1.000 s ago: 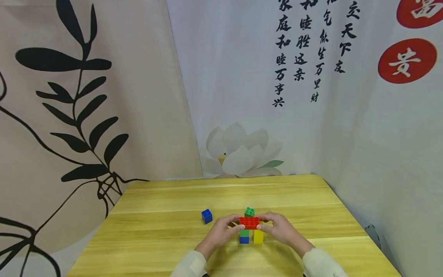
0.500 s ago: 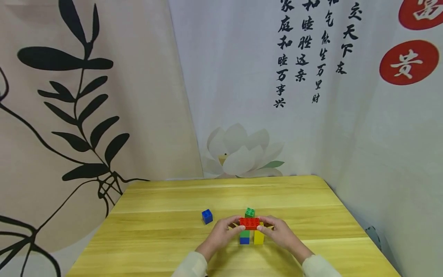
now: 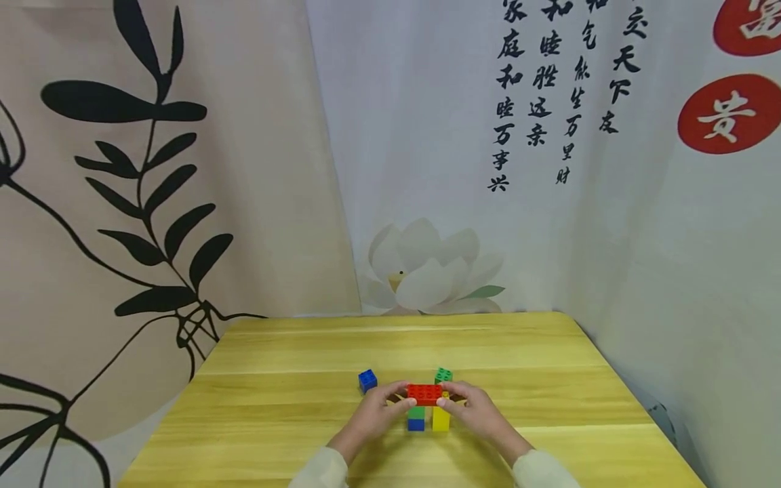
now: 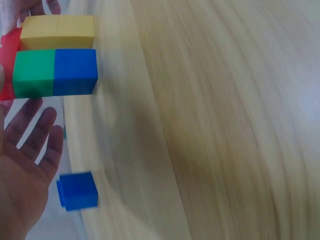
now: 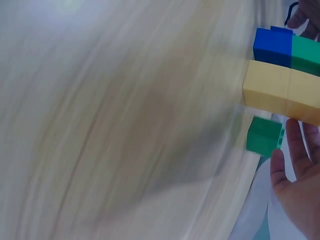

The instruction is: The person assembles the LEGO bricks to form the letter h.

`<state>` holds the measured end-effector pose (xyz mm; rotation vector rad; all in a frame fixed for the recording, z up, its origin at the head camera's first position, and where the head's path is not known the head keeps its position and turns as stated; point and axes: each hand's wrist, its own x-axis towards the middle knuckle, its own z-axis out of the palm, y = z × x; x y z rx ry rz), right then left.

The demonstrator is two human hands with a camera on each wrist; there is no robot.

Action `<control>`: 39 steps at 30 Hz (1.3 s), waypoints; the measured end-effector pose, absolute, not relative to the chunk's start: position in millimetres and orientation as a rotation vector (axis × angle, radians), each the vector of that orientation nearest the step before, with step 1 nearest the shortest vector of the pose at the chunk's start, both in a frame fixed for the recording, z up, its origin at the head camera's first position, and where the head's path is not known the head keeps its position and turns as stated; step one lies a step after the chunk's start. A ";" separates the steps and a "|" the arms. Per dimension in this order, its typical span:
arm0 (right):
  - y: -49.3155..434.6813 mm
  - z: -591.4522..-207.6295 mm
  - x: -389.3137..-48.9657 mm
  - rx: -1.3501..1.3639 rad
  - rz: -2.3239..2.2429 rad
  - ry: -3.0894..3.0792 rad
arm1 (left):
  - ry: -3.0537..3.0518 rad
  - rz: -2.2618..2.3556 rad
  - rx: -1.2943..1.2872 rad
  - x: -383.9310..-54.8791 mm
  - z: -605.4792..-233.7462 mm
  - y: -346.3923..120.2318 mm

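Observation:
A red brick (image 3: pixel 424 394) bridges two short columns. Its left column is a green block (image 3: pixel 416 412) over a blue block (image 3: pixel 416 425); the right one is made of yellow blocks (image 3: pixel 441 419). My left hand (image 3: pixel 373 412) pinches the red brick's left end between thumb and fingers. At the opposite end, my right hand (image 3: pixel 478 412) pinches the brick in the same way. In the left wrist view the yellow column (image 4: pixel 57 32) stands beside the green and blue one, with a narrow gap. I cannot tell whether the columns touch the table.
A loose blue block (image 3: pixel 367 381) lies on the wooden table (image 3: pixel 274 407), just beyond my left hand. Behind the red brick is a loose green block (image 3: pixel 443 375), close to my right fingers. A printed curtain (image 3: pixel 274 169) hangs behind the table.
Both hands have moved left, carrying the red brick and both columns with them. The assembly is now nearer the loose blue block. The view has shifted slightly.

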<state>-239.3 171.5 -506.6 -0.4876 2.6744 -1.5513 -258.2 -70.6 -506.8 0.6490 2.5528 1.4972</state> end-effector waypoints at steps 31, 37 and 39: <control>145.5 -507.9 -232.4 -0.384 -1.637 2.567 | 2.533 1.469 0.595 -257.0 -502.7 -106.0; 145.0 -507.1 -232.4 -0.375 -1.633 2.597 | 2.547 1.493 0.545 -257.2 -501.2 -120.4; 144.2 -506.7 -232.4 -0.357 -1.642 2.597 | 2.570 1.521 0.516 -259.3 -499.3 -126.7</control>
